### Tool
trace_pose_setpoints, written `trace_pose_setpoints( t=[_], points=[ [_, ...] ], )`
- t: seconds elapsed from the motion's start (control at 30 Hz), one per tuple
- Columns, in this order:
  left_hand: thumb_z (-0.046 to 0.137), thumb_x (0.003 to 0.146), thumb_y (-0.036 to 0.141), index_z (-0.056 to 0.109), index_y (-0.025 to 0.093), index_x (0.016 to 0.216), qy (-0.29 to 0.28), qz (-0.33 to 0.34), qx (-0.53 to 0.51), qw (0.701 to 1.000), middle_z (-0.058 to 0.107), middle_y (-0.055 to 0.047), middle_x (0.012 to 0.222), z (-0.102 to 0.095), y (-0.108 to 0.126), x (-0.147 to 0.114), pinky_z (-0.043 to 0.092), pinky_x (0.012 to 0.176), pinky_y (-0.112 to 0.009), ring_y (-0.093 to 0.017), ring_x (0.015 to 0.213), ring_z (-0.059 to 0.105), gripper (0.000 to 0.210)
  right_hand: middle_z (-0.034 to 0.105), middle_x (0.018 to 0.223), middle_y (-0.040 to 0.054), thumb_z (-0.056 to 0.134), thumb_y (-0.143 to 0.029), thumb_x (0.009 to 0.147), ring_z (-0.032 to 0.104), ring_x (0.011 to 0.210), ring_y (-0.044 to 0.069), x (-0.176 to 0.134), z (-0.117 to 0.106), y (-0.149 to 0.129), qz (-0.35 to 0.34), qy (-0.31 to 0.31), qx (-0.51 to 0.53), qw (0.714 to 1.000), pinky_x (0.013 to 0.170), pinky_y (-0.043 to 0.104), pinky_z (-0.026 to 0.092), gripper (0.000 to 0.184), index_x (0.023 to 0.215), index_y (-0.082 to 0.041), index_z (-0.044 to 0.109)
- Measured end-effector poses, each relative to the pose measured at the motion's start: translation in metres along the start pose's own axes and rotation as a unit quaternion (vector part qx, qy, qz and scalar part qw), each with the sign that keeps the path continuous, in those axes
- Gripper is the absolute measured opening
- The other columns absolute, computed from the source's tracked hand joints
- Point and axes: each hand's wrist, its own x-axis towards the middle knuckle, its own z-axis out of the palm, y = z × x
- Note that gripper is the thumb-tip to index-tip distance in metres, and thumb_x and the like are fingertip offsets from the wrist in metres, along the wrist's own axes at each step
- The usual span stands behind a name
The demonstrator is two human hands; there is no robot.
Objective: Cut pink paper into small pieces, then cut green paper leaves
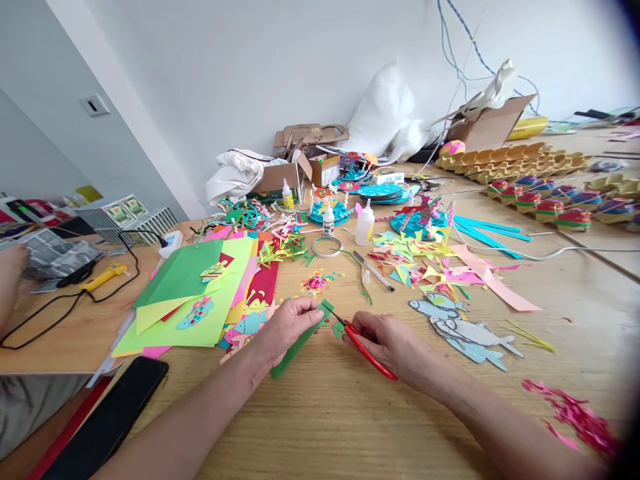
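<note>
My left hand (pixel 295 323) pinches a strip of green paper (pixel 294 355) near its upper end, and the strip's tail hangs down past my palm. Around the handles of red scissors (pixel 369 353) my right hand (pixel 387 340) is closed. The scissors' dark blades point up and left, with their tips at the top of the green strip. A small cut piece of green paper (pixel 339 329) shows beside the blades. Just beyond my hands lies a little heap of pink, red and yellow paper bits (pixel 317 283).
Left are stacked coloured sheets (pixel 185 280), paper fish (pixel 196 313) and a black phone (pixel 113 413). Glue bottles (pixel 365 223), a tape ring (pixel 327 247) and a pen (pixel 374 271) stand or lie ahead. Fish cutouts (pixel 470 333) and painted egg-carton pieces (pixel 555 203) are right. Someone's hand (pixel 11 273) shows far left.
</note>
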Motion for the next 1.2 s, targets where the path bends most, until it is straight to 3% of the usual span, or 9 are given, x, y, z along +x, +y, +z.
trace_pose_setpoints(
  t=[0.4,0.53,0.67,0.77,0.93,1.2],
  points=[
    [0.058,0.07,0.033,0.052,0.013,0.058,-0.02,-0.008,-0.021,1.0,0.048,0.002,0.056,0.001,0.003,-0.001,0.031,0.056,-0.02,-0.008,0.056,0.039,0.024,0.047,0.052,-0.003,0.039,-0.043,0.081,0.038,0.047,0.009,0.0,0.001,0.006,0.007,-0.021,0.021,1.0,0.042,0.021,0.025,0.032,0.062,-0.019,0.048],
    [0.058,0.07,0.033,0.052,0.013,0.06,-0.017,-0.007,-0.017,1.0,0.048,0.002,0.057,0.001,0.002,0.0,0.032,0.057,-0.02,-0.008,0.056,0.041,0.024,0.052,0.056,-0.0012,0.04,-0.043,0.081,0.042,0.05,0.01,0.0,-0.007,0.009,0.022,-0.045,0.019,0.999,0.044,0.022,0.027,0.032,0.062,-0.019,0.05],
    [0.06,0.067,0.033,0.052,0.013,0.061,-0.004,-0.012,-0.018,1.0,0.047,0.003,0.057,0.003,0.003,0.0,0.032,0.056,-0.02,-0.008,0.056,0.04,0.023,0.048,0.053,-0.0032,0.041,-0.041,0.082,0.042,0.048,0.01,0.0,-0.012,0.01,0.037,-0.079,0.112,0.99,0.043,0.021,0.028,0.03,0.064,-0.019,0.048],
    [0.06,0.067,0.034,0.052,0.013,0.063,-0.007,-0.018,0.004,1.0,0.046,0.004,0.056,0.008,0.002,-0.001,0.029,0.054,-0.02,-0.008,0.055,0.039,0.023,0.044,0.055,-0.0054,0.054,-0.043,0.073,0.041,0.049,0.009,0.004,-0.005,0.01,0.026,-0.029,0.228,0.973,0.044,0.021,0.029,0.025,0.068,-0.019,0.045],
    [0.057,0.067,0.03,0.05,0.014,0.064,-0.022,-0.012,0.066,0.997,0.042,0.005,0.057,0.015,-0.005,-0.003,0.025,0.052,-0.02,-0.008,0.055,0.036,0.018,0.049,0.065,-0.0047,0.067,-0.035,0.061,0.045,0.058,0.009,0.009,0.012,0.006,-0.001,0.02,0.396,0.918,0.053,0.022,0.036,0.032,0.072,-0.02,0.041],
    [0.054,0.068,0.029,0.05,0.014,0.064,-0.053,-0.001,0.086,0.995,0.039,0.005,0.057,0.016,-0.009,-0.003,0.024,0.052,-0.021,-0.008,0.055,0.034,0.015,0.044,0.059,-0.0069,0.062,-0.027,0.062,0.043,0.054,0.009,0.012,0.021,0.01,-0.008,0.055,0.388,0.92,0.051,0.022,0.035,0.025,0.071,-0.021,0.04]
  ],
)
